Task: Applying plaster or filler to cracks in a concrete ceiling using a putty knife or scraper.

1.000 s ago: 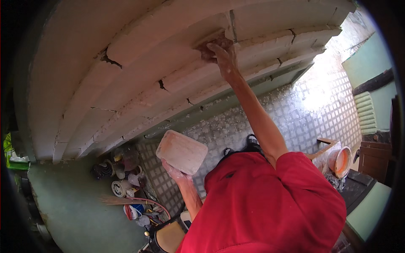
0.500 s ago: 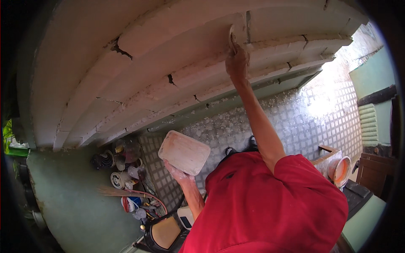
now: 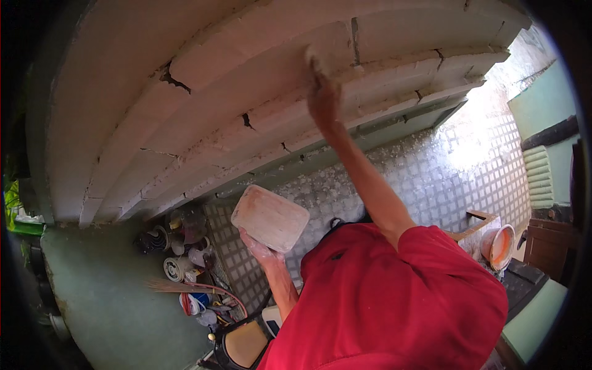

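Note:
My right hand (image 3: 324, 102) is raised at the stepped white plaster moulding (image 3: 265, 68), its fingers closed on a putty knife (image 3: 313, 60). Motion smears the blade, which is close to or on a recessed band of the moulding; contact cannot be made out. Lower down and to the left, my left hand (image 3: 260, 248) grips a pale, plaster-smeared rectangular tray (image 3: 271, 217) with rounded corners. The fingers under the tray are hidden. Dark cracks (image 3: 248, 121) and gaps run across the moulding's joints.
Buckets (image 3: 176, 269), a broom (image 3: 176, 285) and a hose lie by the green wall at lower left. A chair (image 3: 242, 342) stands near my left arm. An orange-lined bucket (image 3: 501, 246) sits at right. The tiled floor (image 3: 394, 166) is spattered with white.
My right hand and the putty knife have moved left and slightly down along the moulding. The left hand keeps the tray in nearly the same place.

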Available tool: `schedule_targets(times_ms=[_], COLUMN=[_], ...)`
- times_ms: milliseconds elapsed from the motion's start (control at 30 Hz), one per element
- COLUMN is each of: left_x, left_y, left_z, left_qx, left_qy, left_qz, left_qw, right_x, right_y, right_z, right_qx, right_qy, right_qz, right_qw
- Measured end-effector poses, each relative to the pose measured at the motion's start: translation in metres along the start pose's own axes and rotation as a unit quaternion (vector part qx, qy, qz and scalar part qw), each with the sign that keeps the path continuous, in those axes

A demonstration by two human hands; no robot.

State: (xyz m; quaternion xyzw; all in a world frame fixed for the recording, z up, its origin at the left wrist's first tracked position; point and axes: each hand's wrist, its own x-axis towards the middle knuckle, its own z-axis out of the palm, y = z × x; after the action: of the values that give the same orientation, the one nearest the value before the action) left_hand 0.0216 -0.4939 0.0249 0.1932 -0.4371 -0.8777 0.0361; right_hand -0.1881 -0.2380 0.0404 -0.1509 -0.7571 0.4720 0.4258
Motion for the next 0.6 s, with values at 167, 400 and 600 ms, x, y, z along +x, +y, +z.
schedule_targets(times_ms=[167,400,600], left_x=[0.0,-0.004,-0.004], left_y=[0.001,0.001,-0.004], left_z=[0.006,0.003,0.009], left_qx=[-0.028,-0.029,-0.005], left_qy=[0.003,-0.005,-0.017], left_qz=[-0.038,-0.022,-0.03], left_qw=[0.999,0.999,0.999], right_x=[-0.016,0.033,0.009], right_y=[-0.02,0.015,0.027], right_z=[0.004,-0.048,-0.02], right_qx=[0.053,-0.013,-0.022], right_qy=[-0.04,0.033,-0.038], right_qz=[-0.063,0.024,-0.07], right_qw=[0.996,0.999,0.997])
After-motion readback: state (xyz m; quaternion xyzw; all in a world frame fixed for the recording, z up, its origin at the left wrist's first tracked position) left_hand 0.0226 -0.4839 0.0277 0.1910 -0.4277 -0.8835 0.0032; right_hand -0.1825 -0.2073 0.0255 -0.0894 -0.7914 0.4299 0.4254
